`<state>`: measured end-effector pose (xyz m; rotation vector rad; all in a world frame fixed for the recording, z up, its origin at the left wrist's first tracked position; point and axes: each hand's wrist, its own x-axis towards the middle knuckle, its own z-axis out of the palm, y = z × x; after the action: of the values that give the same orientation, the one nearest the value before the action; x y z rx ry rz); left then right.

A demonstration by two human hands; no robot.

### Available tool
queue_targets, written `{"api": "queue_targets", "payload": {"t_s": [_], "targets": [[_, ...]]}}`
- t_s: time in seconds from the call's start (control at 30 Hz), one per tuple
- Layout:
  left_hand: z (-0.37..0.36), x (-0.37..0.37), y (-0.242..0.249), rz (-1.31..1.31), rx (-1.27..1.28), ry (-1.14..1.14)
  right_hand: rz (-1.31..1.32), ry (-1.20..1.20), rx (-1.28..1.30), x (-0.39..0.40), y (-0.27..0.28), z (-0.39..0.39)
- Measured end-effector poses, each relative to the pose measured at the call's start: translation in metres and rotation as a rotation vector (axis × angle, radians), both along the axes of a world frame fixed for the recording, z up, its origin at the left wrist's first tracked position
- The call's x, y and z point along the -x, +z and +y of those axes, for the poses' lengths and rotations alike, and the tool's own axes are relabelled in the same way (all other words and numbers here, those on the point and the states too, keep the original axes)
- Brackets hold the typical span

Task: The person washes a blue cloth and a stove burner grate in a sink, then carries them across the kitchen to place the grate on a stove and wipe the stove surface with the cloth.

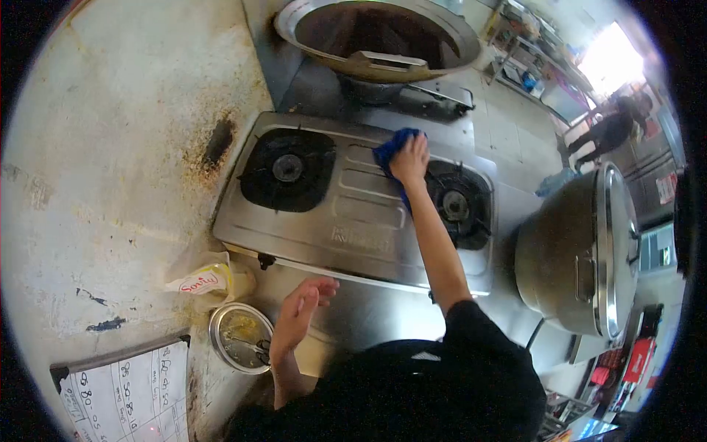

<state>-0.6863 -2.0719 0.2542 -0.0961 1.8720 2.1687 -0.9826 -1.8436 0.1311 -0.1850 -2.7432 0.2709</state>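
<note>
A two-burner metal gas stove [361, 221] lies in front of me. My right hand [411, 158] rests on a crumpled blue cloth [390, 151], pressing it on the stove top between the burners, near the far edge. Part of the cloth is under my palm and forearm. One black burner [287, 169] is to the left of the cloth; the other burner [454, 202] is just right of my forearm. My left hand [298, 317] hovers before the stove's near edge, holding nothing, its fingers loosely bent and apart from the thumb.
A large wok [375, 37] of dark liquid stands beyond the stove. At right is a big lidded pot [567, 250]. Near my left hand are a round metal tin [237, 331] with scissors and a labelled container [213, 280]. A person [615, 129] stands farther back.
</note>
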Motion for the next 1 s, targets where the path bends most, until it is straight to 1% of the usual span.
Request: {"api": "queue_targets", "payload": {"t_s": [0.03,0.07,0.1,0.13,0.2,0.27,0.3,0.33,0.37,0.4,0.47,0.5,0.53,0.57,0.6,0.63,0.67,0.7,0.73,0.77,0.8,0.83,0.87,0.9,0.93,0.97,1.0], "targets": [[-0.005,-0.003,-0.005,-0.005,-0.004,0.018,-0.005,0.018,-0.004,-0.001,-0.006,-0.006],[-0.007,-0.006,-0.010,-0.042,-0.048,0.013,-0.058,0.096,-0.017,-0.001,-0.012,-0.011],[-0.008,-0.002,-0.015,-0.066,-0.093,0.008,-0.099,0.175,-0.032,0.007,-0.015,-0.018],[-0.010,0.003,-0.017,-0.063,-0.098,0.024,-0.097,0.190,-0.038,0.024,-0.017,-0.032],[-0.014,0.004,-0.015,-0.093,-0.156,-0.014,-0.078,0.656,-0.076,0.065,-0.023,-0.074],[-0.019,0.004,-0.010,-0.104,-0.142,0.003,-0.235,0.870,0.096,0.108,-0.012,-0.116],[-0.021,0.003,-0.009,-0.119,-0.128,-0.004,-0.224,0.893,0.104,0.126,-0.010,-0.140],[-0.022,0.003,-0.011,-0.105,-0.116,0.016,-0.317,0.926,0.127,0.144,-0.005,-0.162],[-0.024,0.002,-0.012,-0.163,-0.148,0.020,-0.413,0.955,0.155,0.154,-0.002,-0.180],[-0.026,0.004,-0.015,-0.221,-0.184,0.022,-0.403,0.970,0.162,0.162,0.001,-0.188],[-0.032,0.005,-0.024,-0.213,-0.180,0.034,-0.437,1.015,0.298,0.165,-0.001,-0.181],[-0.035,0.004,-0.028,-0.202,-0.191,0.034,-0.455,1.028,0.367,0.164,-0.003,-0.165],[-0.038,0.004,-0.029,-0.219,-0.198,0.042,-0.377,0.957,0.371,0.153,0.000,-0.145],[-0.043,0.003,-0.028,-0.184,-0.179,0.042,-0.281,0.890,0.279,0.154,-0.012,-0.122],[-0.047,-0.001,-0.025,-0.159,-0.162,0.049,-0.236,0.778,0.206,0.147,-0.018,-0.101],[-0.050,-0.001,-0.021,-0.160,-0.178,0.059,-0.195,0.729,0.097,0.131,-0.010,-0.075],[-0.053,-0.002,-0.019,-0.176,-0.189,0.070,-0.251,0.590,-0.088,0.103,0.012,-0.064],[-0.056,-0.005,-0.019,-0.162,-0.200,0.078,0.041,0.502,0.078,0.055,0.030,-0.054],[-0.057,-0.004,-0.020,-0.136,-0.211,0.087,-0.010,0.380,0.042,0.018,0.039,-0.042],[-0.056,-0.004,-0.020,-0.149,-0.232,0.113,0.060,0.359,0.067,-0.033,0.053,-0.039],[-0.057,-0.005,-0.019,-0.165,-0.242,0.119,-0.088,0.393,0.095,-0.083,0.068,-0.039],[-0.059,-0.005,-0.017,-0.158,-0.235,0.109,-0.171,0.570,-0.048,-0.120,0.072,-0.036],[-0.061,-0.005,-0.016,-0.145,-0.230,0.098,-0.103,0.733,0.030,-0.153,0.057,-0.035],[-0.063,-0.006,-0.016,-0.143,-0.235,0.103,-0.156,0.738,0.090,-0.182,0.035,-0.044],[-0.066,-0.009,-0.016,-0.131,-0.232,0.095,-0.181,0.810,0.151,-0.197,0.043,-0.061],[-0.067,-0.013,-0.017,-0.121,-0.230,0.086,-0.261,0.862,0.134,-0.202,0.045,-0.084],[-0.068,-0.017,-0.017,-0.130,-0.232,0.079,-0.235,0.933,0.261,-0.205,0.025,-0.100]]}}
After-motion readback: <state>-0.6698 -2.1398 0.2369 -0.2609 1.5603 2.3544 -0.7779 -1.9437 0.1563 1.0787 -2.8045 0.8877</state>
